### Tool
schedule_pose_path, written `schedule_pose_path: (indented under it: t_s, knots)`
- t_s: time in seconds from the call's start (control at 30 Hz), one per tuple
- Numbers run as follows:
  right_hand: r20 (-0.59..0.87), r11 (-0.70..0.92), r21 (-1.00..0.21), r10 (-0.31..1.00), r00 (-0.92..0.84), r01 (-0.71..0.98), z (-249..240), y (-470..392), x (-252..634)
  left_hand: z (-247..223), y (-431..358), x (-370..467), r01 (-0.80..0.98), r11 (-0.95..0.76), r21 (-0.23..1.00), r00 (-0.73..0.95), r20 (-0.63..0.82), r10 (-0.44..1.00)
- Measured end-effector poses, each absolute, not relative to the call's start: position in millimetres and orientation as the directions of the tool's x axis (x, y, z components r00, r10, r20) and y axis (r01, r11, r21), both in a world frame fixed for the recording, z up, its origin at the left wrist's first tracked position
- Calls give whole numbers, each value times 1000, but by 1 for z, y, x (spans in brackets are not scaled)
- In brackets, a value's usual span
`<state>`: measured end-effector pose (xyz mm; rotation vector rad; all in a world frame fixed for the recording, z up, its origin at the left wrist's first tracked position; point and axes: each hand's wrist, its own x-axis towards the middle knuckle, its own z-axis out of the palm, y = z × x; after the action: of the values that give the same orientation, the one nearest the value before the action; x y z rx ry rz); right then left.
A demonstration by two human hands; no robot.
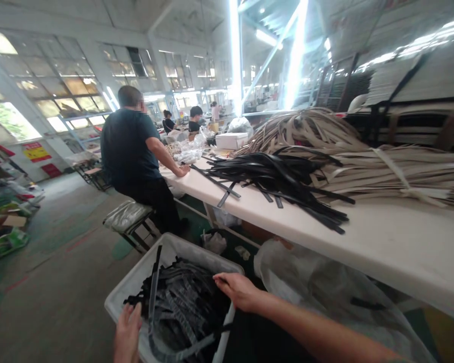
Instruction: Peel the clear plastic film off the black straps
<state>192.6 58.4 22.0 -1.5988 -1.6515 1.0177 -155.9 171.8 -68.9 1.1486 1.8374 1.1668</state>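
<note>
A white plastic bin (115, 295) full of dark strips (187, 297) stands on the floor in front of me. My left hand (127, 327) is at the bin's left side, fingers stretched up beside the rim, with no strip seen in it. Across the bin, my right hand (238, 291) reaches over the right rim with its fingers extended toward the strips. Whether its fingertips touch them is hard to tell. One long strip (153, 312) curves up out of the heap between my hands and stands above the rim.
Black straps (276, 174) and bundled beige straps (393, 174) lie on a long white table (374, 242). A person (130, 136) sits at its left side on a stool (128, 216), one hand on the tabletop. A translucent plastic bag (310, 277) lies under the table.
</note>
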Motion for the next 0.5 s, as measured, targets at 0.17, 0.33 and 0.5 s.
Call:
schedule_pose_path:
  t_s: [0.17,0.33,0.5]
  knots:
    - [-228,-191,-910,972,-60,367,31,54,229,-108,133,-172,157,323,933,-330,-259,908]
    - [-411,-351,-850,908,-79,393,71,-7,307,-139,45,-155,596,401,696,-60,-459,886]
    - [-594,-610,-369,735,327,702,79,-103,408,-136,25,-141,840,117,530,189,-487,853]
